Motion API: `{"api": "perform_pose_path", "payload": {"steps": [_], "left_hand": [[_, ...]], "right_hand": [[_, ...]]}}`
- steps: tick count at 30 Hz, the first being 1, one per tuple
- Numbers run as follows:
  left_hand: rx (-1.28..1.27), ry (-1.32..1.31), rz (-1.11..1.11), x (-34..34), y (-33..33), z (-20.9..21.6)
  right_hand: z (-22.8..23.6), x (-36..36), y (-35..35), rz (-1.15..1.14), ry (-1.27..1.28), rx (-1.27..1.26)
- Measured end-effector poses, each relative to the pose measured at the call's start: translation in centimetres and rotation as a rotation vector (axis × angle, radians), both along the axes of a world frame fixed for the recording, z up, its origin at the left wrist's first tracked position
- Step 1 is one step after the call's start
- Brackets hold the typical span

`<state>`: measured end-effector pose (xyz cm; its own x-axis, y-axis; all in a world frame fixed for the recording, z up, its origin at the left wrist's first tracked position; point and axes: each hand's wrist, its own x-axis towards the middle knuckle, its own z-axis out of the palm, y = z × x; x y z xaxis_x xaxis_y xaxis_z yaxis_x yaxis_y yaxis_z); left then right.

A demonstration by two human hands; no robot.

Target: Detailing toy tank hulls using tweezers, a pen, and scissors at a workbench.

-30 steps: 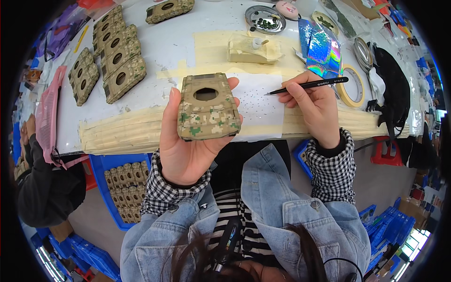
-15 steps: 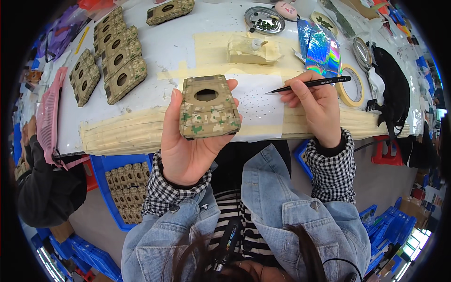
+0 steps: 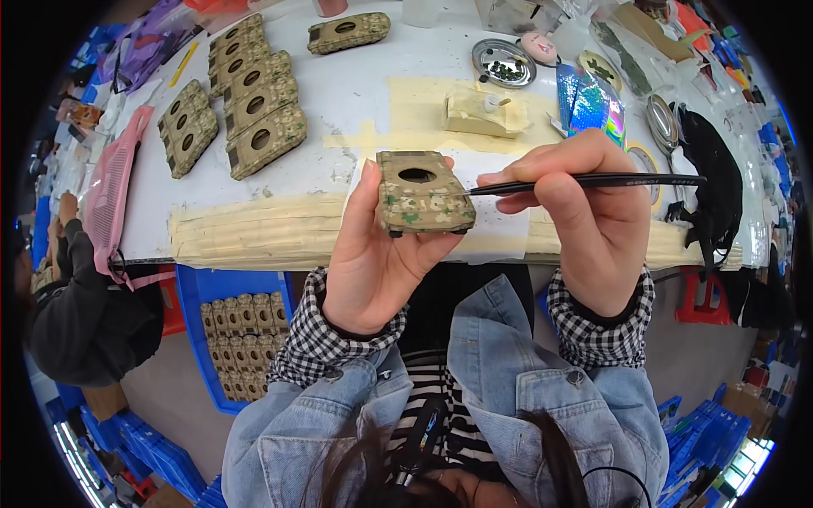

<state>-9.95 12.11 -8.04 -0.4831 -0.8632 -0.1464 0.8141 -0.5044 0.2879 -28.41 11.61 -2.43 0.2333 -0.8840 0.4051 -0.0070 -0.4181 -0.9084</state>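
Observation:
My left hand [image 3: 373, 254] grips a camouflage-patterned model tank hull [image 3: 423, 207] by its sides, tilted up, with a round dark opening in its top. In my right hand [image 3: 593, 212], thumb and fingers pinch slim black tweezers [image 3: 584, 184]. The fine tip reaches the hull's upper surface near its right edge, just below the opening. Whether the tip holds any small piece is too small to make out. Behind my hands lies a white paper sheet [image 3: 500, 241], taped to the table and partly hidden.
Similar hulls [image 3: 256, 106] stand in rows at the left, with one more [image 3: 349, 34] at the back. A taped block [image 3: 483, 114], a round metal dish [image 3: 503, 63] of dark bits and shiny film [image 3: 593, 106] lie beyond. A blue crate [image 3: 196, 326] of hulls sits below the table edge.
My right hand has moved in toward the hull, bringing the tweezers' tip from over the paper to its surface. The whole view has shifted, and the hull is tilted somewhat differently.

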Motion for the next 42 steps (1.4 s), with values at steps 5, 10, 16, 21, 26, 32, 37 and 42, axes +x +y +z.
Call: {"api": "perform_pose_path", "payload": {"steps": [5, 10, 16, 21, 26, 32, 37, 42], "left_hand": [[-0.011, 0.135, -0.02, 0.11, 0.06, -0.14], [-0.015, 0.097, -0.004, 0.1, 0.1, -0.21], [-0.009, 0.1, -0.016, 0.14, 0.09, -0.34], [-0.07, 0.021, -0.025, 0.14, 0.14, -0.31], [0.001, 0.099, -0.019, 0.14, 0.12, -0.3], [-0.029, 0.057, -0.01, 0.07, 0.15, -0.16], [-0.029, 0.054, -0.013, 0.04, 0.11, -0.23], [-0.01, 0.134, -0.015, 0.11, 0.05, -0.49]], "right_hand": [[0.24, 0.71, 0.14, 0.056, -0.02, 0.035], [0.43, 0.89, 0.13, 0.057, 0.03, 0.027], [0.61, 0.86, 0.09, 0.061, 0.092, 0.004], [0.61, 0.93, 0.07, 0.057, 0.099, 0.001], [0.61, 0.97, 0.06, 0.053, 0.098, 0.005], [0.67, 0.98, 0.01, 0.051, 0.111, 0.0], [0.62, 1.01, 0.02, 0.04, 0.106, 0.001], [0.58, 0.98, -0.03, 0.047, 0.106, -0.003]]}}
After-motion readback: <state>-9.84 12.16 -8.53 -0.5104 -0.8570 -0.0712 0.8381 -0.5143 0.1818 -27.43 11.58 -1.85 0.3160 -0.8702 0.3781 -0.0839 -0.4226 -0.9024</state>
